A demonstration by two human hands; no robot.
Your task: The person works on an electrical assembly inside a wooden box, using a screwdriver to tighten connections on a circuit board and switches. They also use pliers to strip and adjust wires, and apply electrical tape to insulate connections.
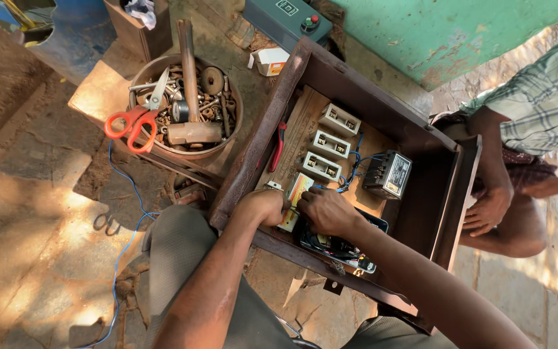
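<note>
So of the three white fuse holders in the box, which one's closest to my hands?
The bottom fuse holder of the row, just above the right hand and left hand. The other two sit farther up the wooden board.

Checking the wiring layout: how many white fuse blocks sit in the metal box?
3, in a diagonal row on the wooden board: upper, middle, lower. The hands may hide more below.

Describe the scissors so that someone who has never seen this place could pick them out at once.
Start at the rusty open metal box lying on the ground; left of it stands a round bowl of tools with a hammer in it. The scissors lie across the bowl's left rim, the only thing there with bright orange-red loop handles.
</note>
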